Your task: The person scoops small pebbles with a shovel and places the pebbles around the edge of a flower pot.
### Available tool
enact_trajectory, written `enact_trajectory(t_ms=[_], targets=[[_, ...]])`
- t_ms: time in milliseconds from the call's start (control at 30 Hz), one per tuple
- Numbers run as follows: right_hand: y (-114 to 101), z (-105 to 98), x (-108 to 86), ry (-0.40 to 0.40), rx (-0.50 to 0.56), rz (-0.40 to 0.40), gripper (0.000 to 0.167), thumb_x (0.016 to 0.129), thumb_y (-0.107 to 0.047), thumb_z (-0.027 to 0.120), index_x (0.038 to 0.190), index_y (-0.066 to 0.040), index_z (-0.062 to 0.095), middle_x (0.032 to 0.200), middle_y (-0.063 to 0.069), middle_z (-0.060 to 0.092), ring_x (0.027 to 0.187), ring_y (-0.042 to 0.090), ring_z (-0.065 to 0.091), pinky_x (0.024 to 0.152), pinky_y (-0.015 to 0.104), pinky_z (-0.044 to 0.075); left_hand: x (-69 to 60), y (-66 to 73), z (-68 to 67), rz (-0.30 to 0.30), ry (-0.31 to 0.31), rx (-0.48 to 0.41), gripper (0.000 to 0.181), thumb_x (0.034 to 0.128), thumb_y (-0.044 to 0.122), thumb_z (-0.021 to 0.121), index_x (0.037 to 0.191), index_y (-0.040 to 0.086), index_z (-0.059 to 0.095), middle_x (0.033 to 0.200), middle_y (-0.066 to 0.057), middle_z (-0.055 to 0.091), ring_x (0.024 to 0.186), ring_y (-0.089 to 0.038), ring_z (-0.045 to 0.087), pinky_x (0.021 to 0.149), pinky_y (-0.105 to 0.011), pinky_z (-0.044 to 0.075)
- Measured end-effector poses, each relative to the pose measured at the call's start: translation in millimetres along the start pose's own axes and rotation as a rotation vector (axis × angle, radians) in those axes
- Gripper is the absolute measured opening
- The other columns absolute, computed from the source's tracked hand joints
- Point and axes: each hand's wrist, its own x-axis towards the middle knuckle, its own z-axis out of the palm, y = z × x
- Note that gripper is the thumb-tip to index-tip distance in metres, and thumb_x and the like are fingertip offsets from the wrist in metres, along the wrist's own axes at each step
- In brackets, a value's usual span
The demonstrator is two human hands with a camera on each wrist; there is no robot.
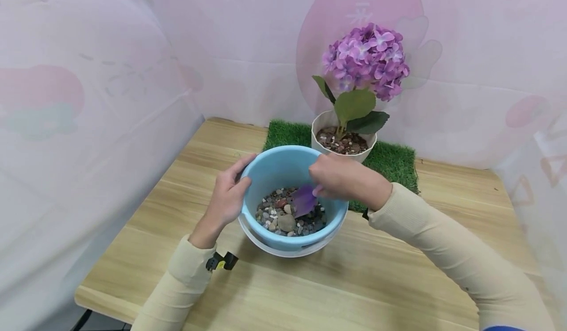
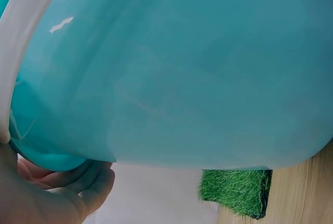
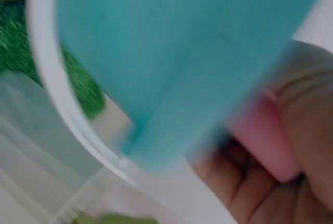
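A light blue bucket (image 1: 276, 166) stands on the table with pebbles (image 1: 267, 215) of mixed sizes in its bottom. My left hand (image 1: 227, 195) grips its left rim, thumb over the edge and fingers under the outside, as the left wrist view shows of that hand (image 2: 62, 193). Inside the right part of the bucket, my right hand (image 1: 345, 177) holds a small toy shovel (image 1: 304, 201) by its pink handle (image 3: 268, 138). The purple blade rests at the pebbles, tilted down to the left; its tip is partly hidden. A white bail handle (image 1: 290, 253) hangs along the bucket's front.
Behind the bucket, a white pot (image 1: 322, 120) with purple hydrangea (image 1: 369, 60) stands on a green turf mat (image 1: 394, 166). The wooden table (image 1: 376, 281) reaches toward fabric walls (image 1: 248, 50) at the back and sides. A blue edge (image 1: 502, 328) shows at the lower right.
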Motion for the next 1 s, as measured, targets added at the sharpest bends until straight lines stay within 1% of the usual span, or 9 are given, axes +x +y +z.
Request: enact_trajectory(t_ms=[133, 267, 367, 467, 567, 700, 800, 933, 1000], targets=[[2, 14, 3.6, 0.030, 0.045, -0.029, 0.034, 0.089, -0.018, 0.084, 0.064, -0.015, 0.061, 0.065, -0.002, 0.057, 0.058, 0.014, 0.054, 0.053, 0.026, 0.053, 0.8, -1.1, 0.7, 0.010, -0.001, 0.008, 0.052, 0.1016, 0.000, 0.046, 0.154, 0.001, 0.052, 0.148, -0.024, 0.061, 0.131, -0.043, 0.065, 0.100, -0.052, 0.062], [3, 23, 8.9, 0.073, 0.139, -0.046, 0.042, 0.089, -0.011, 0.081, 0.059, -0.016, 0.053, 0.057, -0.006, 0.042, 0.052, 0.010, 0.040, 0.049, 0.020, 0.041, -0.1, -2.3, 1.4, 0.026, 0.010, 0.017, 0.053, 0.1008, -0.001, 0.046, 0.153, 0.000, 0.052, 0.147, -0.025, 0.062, 0.130, -0.045, 0.065, 0.100, -0.055, 0.061], [4, 27, 14.3, 0.086, 0.201, -0.062, 0.046, 0.088, -0.006, 0.077, 0.056, -0.018, 0.046, 0.055, -0.008, 0.033, 0.051, 0.007, 0.033, 0.049, 0.018, 0.033, -0.6, -2.4, 1.9, 0.027, 0.016, 0.025, 0.052, 0.1010, -0.001, 0.046, 0.153, 0.001, 0.053, 0.147, -0.025, 0.062, 0.129, -0.044, 0.066, 0.100, -0.055, 0.062], [6, 28, 18.0, 0.097, 0.233, -0.077, 0.049, 0.085, -0.003, 0.076, 0.054, -0.021, 0.043, 0.053, -0.010, 0.032, 0.050, 0.005, 0.031, 0.049, 0.017, 0.029, -0.3, -2.0, 2.4, 0.023, 0.028, 0.033, 0.052, 0.1011, -0.001, 0.046, 0.153, 0.002, 0.054, 0.146, -0.024, 0.063, 0.128, -0.043, 0.067, 0.099, -0.054, 0.063], [6, 31, 22.5, 0.123, 0.260, -0.107, 0.051, 0.086, -0.004, 0.076, 0.052, -0.021, 0.042, 0.051, -0.011, 0.031, 0.049, 0.004, 0.029, 0.048, 0.016, 0.026, 1.3, -0.8, 1.0, 0.018, 0.037, 0.027, 0.052, 0.1010, -0.001, 0.046, 0.152, 0.003, 0.054, 0.146, -0.023, 0.063, 0.129, -0.043, 0.066, 0.100, -0.055, 0.062], [1, 33, 32.1, 0.140, 0.268, -0.129, 0.047, 0.086, 0.000, 0.073, 0.052, -0.019, 0.046, 0.051, -0.010, 0.034, 0.048, 0.003, 0.031, 0.048, 0.016, 0.025, 2.9, 0.7, -1.2, 0.002, 0.042, 0.022, 0.052, 0.1015, 0.000, 0.046, 0.153, 0.002, 0.054, 0.147, -0.022, 0.063, 0.131, -0.042, 0.065, 0.104, -0.058, 0.060], [-2, 31, 36.9, 0.123, 0.266, -0.118, 0.039, 0.084, 0.003, 0.071, 0.053, -0.016, 0.058, 0.050, -0.010, 0.044, 0.048, 0.003, 0.036, 0.048, 0.016, 0.027, 3.2, 1.8, -0.4, -0.003, 0.039, 0.024, 0.052, 0.1015, 0.000, 0.046, 0.152, 0.002, 0.054, 0.147, -0.022, 0.063, 0.131, -0.041, 0.065, 0.105, -0.057, 0.060], [0, 31, 36.5, 0.110, 0.296, -0.134, 0.028, 0.085, 0.003, 0.072, 0.061, -0.012, 0.073, 0.053, -0.007, 0.058, 0.047, 0.002, 0.041, 0.047, 0.015, 0.032, 1.1, 2.1, 3.5, 0.005, 0.048, 0.015, 0.052, 0.1008, -0.001, 0.047, 0.152, 0.002, 0.055, 0.145, -0.023, 0.064, 0.129, -0.042, 0.066, 0.103, -0.054, 0.061], [1, 32, 33.9, 0.109, 0.311, -0.152, 0.027, 0.086, 0.002, 0.073, 0.062, -0.011, 0.074, 0.053, -0.005, 0.061, 0.046, 0.001, 0.041, 0.047, 0.014, 0.033, -1.1, 1.4, 6.1, 0.005, 0.049, 0.011, 0.052, 0.1005, -0.001, 0.047, 0.152, 0.003, 0.055, 0.145, -0.023, 0.064, 0.128, -0.043, 0.067, 0.101, -0.053, 0.062]])
